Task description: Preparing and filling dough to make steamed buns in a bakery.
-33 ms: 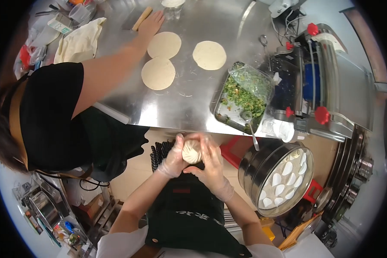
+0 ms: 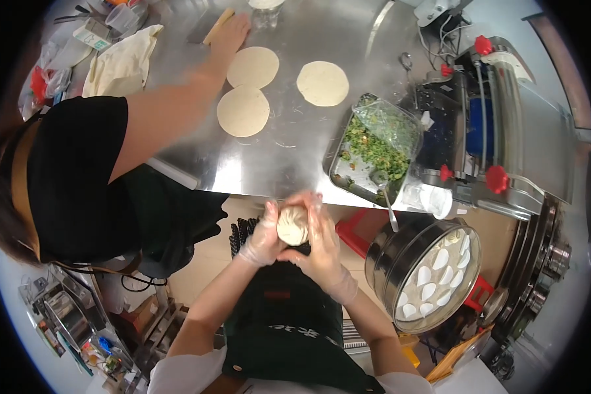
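Two gloved hands meet just below the near edge of the steel counter (image 2: pixel 289 157), closed together around a round white dough bun (image 2: pixel 293 225). The left hand (image 2: pixel 264 238) cups the bun from its left side, fingers curled up along it; the right hand (image 2: pixel 320 244) wraps the right side with its fingertips reaching over the top. Both hands have their grip closed on the bun, which sits between the palms, pleated top facing up.

Right of this grip and a little lower stands a round metal steamer (image 2: pixel 382 257) with rows of white shaped dumplings lying in it. Beyond the grip and to the right, on the counter, a rectangular metal tray (image 2: pixel 338 172) holds chopped green filling (image 2: pixel 374 148), partly under clear film, with a spoon (image 2: pixel 382 187) resting at its near end. Farther beyond the grip, three flat dough rounds (image 2: pixel 243 111) lie apart from one another on the counter. Another person in a black top stands to the left, one bare arm stretched across the counter, that person's hand (image 2: pixel 232 33) resting at a wooden rolling pin (image 2: pixel 218 25) past the rounds. A metal machine (image 2: pixel 505 125) with red knobs stands far right of the grip.
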